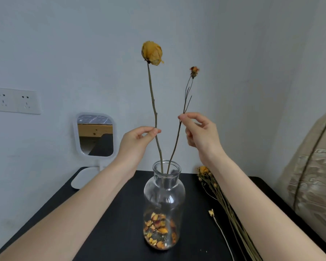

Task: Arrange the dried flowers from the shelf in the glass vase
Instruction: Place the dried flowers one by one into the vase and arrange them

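dried rose (152,53) | stem in glass vase (164,194) | raised left hand (137,140) pinches it | raised right hand (201,132) pinches sprig (194,70)

No writing, label, brand, number or sign can be read on anything in view.

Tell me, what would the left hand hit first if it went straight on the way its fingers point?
Probably the thin stem the right hand pinches, just beyond the rose stem the left hand holds; depth is unclear.
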Demonstrator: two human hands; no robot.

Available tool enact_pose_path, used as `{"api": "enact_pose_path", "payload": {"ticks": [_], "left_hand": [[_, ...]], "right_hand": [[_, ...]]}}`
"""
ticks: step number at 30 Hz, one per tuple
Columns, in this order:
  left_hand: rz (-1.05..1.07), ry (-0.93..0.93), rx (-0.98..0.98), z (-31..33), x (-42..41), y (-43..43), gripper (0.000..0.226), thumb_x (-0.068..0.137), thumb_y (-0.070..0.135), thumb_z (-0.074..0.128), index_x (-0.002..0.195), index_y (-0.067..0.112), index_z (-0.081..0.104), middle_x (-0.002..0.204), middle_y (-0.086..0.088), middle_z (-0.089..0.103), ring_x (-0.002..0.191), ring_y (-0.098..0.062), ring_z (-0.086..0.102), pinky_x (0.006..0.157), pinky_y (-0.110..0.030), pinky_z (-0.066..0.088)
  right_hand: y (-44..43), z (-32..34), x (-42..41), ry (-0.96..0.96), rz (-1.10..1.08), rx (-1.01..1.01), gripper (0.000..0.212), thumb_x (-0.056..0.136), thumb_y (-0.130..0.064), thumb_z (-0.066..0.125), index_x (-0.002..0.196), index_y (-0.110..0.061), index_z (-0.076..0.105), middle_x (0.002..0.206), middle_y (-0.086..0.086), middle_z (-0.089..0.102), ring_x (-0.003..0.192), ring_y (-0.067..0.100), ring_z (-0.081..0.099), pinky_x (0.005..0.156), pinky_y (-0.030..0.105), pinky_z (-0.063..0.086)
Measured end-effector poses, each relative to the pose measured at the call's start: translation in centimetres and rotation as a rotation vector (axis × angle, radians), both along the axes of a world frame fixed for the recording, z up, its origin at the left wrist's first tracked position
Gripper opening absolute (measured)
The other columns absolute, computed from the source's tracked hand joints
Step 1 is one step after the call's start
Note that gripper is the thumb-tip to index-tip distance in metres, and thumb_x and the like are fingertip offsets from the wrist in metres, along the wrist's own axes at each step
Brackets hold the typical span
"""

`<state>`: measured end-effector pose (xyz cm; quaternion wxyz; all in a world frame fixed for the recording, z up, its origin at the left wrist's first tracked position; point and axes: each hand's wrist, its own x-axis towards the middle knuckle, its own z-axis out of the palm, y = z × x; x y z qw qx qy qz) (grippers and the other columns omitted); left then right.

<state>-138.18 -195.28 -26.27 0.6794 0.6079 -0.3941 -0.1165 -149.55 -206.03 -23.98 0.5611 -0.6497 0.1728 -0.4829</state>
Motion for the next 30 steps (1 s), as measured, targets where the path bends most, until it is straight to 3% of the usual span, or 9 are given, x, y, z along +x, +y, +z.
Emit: {"api": "enact_pose_path", "payload": {"ticks": [5,9,13,17,25,27,30], "left_hand": [[-0.012,-0.053,0.078,-2.4,0.1,0.0,0.012,0.087,0.032,0.060,0.083,0.033,0.071,0.050,0.027,0.056,0.044,0.003,0.043,0.046,-0.010,0.033],[-0.014,-0.044,0.120,-3.9,0.4,0.1,0.011,0.085,0.035,0.062,0.080,0.037,0.072,0.060,0.024,0.061,0.064,-0.003,0.046,0.059,-0.018,0.037],[-0.022,-0.032,0.134,-4.5,0.3,0.1,0.006,0.082,0.037,0.065,0.078,0.037,0.070,0.048,0.016,0.050,0.058,-0.007,0.043,0.058,-0.021,0.036],[-0.017,-0.053,0.166,-4.4,0.2,0.1,0.010,0.080,0.032,0.069,0.074,0.040,0.069,0.056,0.003,0.043,0.057,-0.009,0.043,0.055,-0.022,0.038],[-0.033,0.027,0.233,-6.2,-0.4,0.3,0.007,0.077,0.032,0.072,0.083,0.030,0.071,0.053,0.006,0.038,0.052,-0.006,0.041,0.048,-0.014,0.034],[-0.056,0.064,0.222,-6.6,-0.8,0.7,0.013,0.078,0.036,0.070,0.088,0.027,0.070,0.061,0.001,0.045,0.060,-0.008,0.045,0.053,-0.015,0.035],[-0.100,0.099,0.219,-6.9,-0.8,1.5,0.035,0.071,0.050,0.068,0.100,0.030,0.065,0.090,-0.002,0.059,0.087,-0.010,0.055,0.068,-0.019,0.041]], "right_hand": [[0.3,-2.8,-0.1,0.099,-0.036,0.029,0.004,0.084,-0.021,0.069,0.081,-0.020,0.070,0.037,-0.012,0.038,0.032,0.003,0.029,0.034,0.011,0.026],[0.9,-4.3,-0.3,0.152,-0.030,0.012,0.004,0.083,-0.021,0.068,0.082,-0.020,0.072,0.037,-0.012,0.039,0.033,0.003,0.032,0.037,0.007,0.032],[1.2,-4.3,-0.7,0.158,-0.039,0.022,0.006,0.084,-0.022,0.067,0.086,-0.019,0.072,0.043,-0.006,0.039,0.033,0.004,0.032,0.039,0.008,0.036],[1.3,-3.7,-0.8,0.146,-0.035,0.006,0.006,0.085,-0.022,0.067,0.086,-0.020,0.072,0.042,-0.007,0.038,0.033,0.004,0.032,0.039,0.007,0.035],[1.2,-6.1,-0.9,0.231,-0.058,0.015,0.008,0.085,-0.024,0.065,0.086,-0.022,0.073,0.046,-0.005,0.039,0.035,0.004,0.034,0.048,0.010,0.032],[1.4,-6.8,-1.2,0.228,-0.050,0.013,0.008,0.085,-0.023,0.066,0.085,-0.020,0.073,0.048,-0.003,0.037,0.035,0.003,0.034,0.049,0.009,0.033],[1.5,-7.0,-1.2,0.252,-0.054,-0.042,0.007,0.084,-0.025,0.068,0.083,-0.021,0.074,0.047,-0.004,0.041,0.036,0.002,0.036,0.049,0.006,0.039]]}}
